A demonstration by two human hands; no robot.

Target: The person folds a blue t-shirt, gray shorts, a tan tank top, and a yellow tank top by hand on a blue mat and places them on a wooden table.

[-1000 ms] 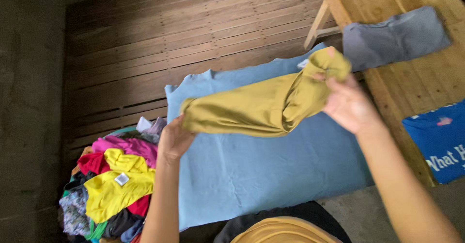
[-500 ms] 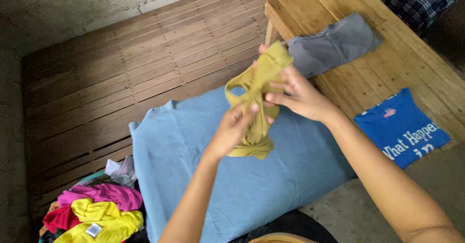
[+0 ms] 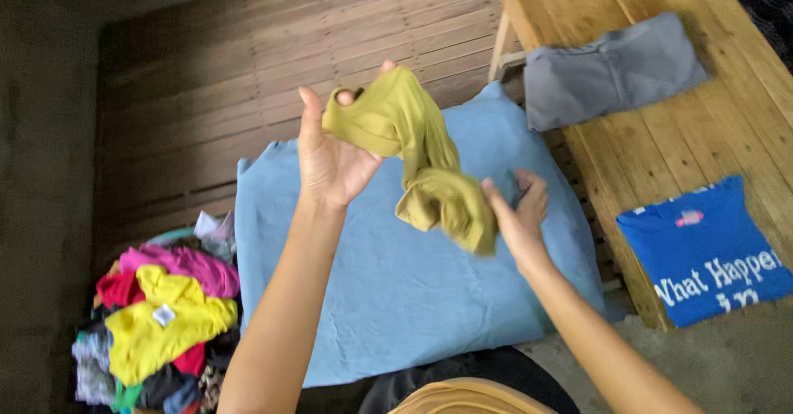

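My left hand (image 3: 330,154) is raised and grips the top of a bunched olive-yellow garment (image 3: 417,154), fingers hooked through an opening in it. The garment hangs down over a light blue cloth (image 3: 388,282) spread on the slatted wooden floor. My right hand (image 3: 519,212) reaches toward the garment's lower, crumpled end with its fingers spread; it touches the fabric's edge but does not clearly grasp it.
A heap of mixed coloured clothes (image 3: 157,323) lies at the lower left. On the wooden bench (image 3: 652,125) at the right rest a folded grey garment (image 3: 615,69) and a folded blue printed shirt (image 3: 710,249). Concrete floor shows at the bottom right.
The garment passed from both hands into my left hand, which lifted it up and to the left. My right hand released it and dropped toward the hanging lower end.
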